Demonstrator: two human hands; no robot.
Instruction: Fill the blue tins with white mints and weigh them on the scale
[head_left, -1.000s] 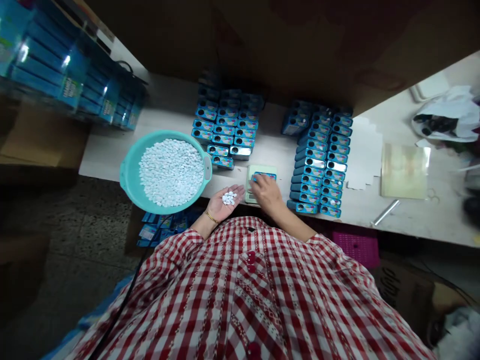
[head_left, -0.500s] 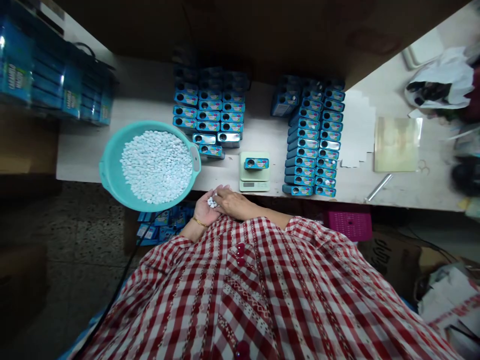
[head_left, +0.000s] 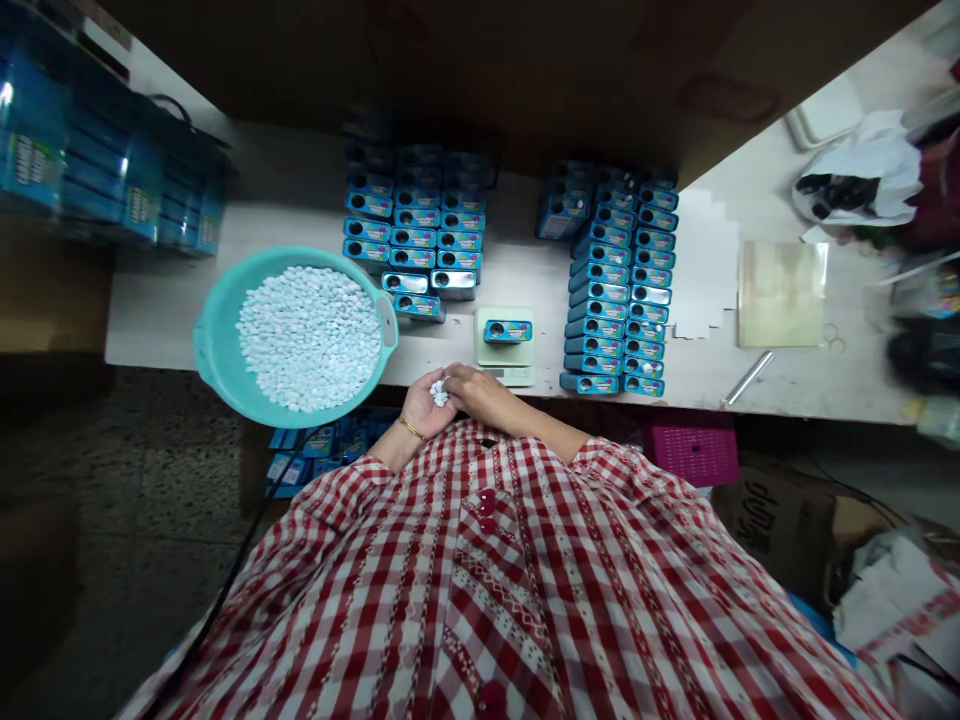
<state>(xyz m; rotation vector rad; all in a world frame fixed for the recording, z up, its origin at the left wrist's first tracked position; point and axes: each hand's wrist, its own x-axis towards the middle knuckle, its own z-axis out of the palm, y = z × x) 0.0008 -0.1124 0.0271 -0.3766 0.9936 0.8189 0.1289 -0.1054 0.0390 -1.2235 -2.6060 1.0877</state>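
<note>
Before the table [head_left: 514, 250], the left hand [head_left: 422, 410] lay open and cupped, probably so white pieces [head_left: 439, 393] would not spill; the right hand [head_left: 480, 393] reached them, finger grip unclear. One tin [head_left: 508, 331] stood on the scale [head_left: 517, 357].

Small white rounded pellets [head_left: 439, 392] in the cupped left hand [head_left: 420, 408] are partly hidden by the right hand [head_left: 476, 392], the pale green scale's display [head_left: 496, 374] is illegibly small, and stacked glossy blue boxes [head_left: 97, 150] are cut off at left.

Shirt [head_left: 405, 560] red-and-white checked, basin [head_left: 214, 350] turquoise, pellets [head_left: 311, 335] white, small boxes [head_left: 596, 363] blue, scale [head_left: 506, 356] pale green, bracelet [head_left: 412, 429] gold, basket [head_left: 694, 450] magenta, tabletop [head_left: 810, 385] off-white.
</note>
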